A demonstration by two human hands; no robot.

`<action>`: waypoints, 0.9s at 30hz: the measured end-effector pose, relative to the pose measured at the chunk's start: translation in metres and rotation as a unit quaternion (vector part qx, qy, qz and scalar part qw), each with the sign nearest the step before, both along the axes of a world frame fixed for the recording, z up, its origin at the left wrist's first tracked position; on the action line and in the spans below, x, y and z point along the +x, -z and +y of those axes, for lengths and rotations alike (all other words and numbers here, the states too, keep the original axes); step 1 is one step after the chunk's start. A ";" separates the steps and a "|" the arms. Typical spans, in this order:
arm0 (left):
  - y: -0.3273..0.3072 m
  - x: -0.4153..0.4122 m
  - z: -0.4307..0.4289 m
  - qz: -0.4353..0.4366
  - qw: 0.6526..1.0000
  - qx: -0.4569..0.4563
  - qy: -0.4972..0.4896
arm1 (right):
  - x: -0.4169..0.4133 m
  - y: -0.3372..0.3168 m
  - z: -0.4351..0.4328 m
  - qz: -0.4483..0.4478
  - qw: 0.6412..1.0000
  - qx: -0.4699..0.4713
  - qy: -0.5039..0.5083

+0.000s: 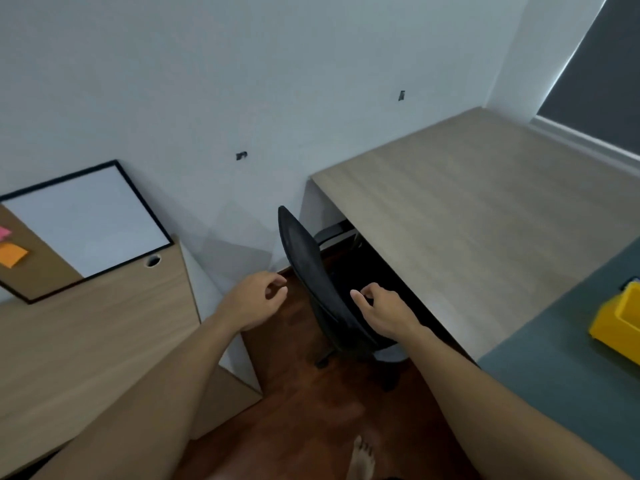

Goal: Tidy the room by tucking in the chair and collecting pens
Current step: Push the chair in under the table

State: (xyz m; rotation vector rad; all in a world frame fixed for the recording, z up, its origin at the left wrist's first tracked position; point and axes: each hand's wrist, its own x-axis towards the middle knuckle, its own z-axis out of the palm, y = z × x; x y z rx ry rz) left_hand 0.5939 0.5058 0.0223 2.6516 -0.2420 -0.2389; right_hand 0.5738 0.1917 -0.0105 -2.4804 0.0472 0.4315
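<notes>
Both hands, left hand (254,301) & right hand (379,311), loose, holding nothing; I see chair (311,271) tucked under worktop (467,209), no pens collected yet.

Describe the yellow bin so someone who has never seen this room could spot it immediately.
Start at the long wooden desk against the white wall, with the black mesh office chair at its near edge. Follow the desk toward its right end, where a grey-green mat covers the surface. The yellow plastic bin sits on that mat, cut off by the right frame edge, and is the only bright yellow object in view.
</notes>
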 end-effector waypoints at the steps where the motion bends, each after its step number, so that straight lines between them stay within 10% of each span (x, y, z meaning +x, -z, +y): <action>1: 0.002 0.011 0.000 -0.002 1.000 -0.001 0.004 | 0.010 0.003 0.004 0.003 1.000 0.002 -0.002; 15: 0.062 0.167 -0.005 -0.047 0.965 0.037 0.257 | 0.056 0.062 0.082 0.007 0.999 -0.042 -0.002; 27: 0.093 0.257 -0.003 -0.075 0.869 0.120 0.475 | 0.058 0.068 0.140 0.046 0.971 -0.005 0.234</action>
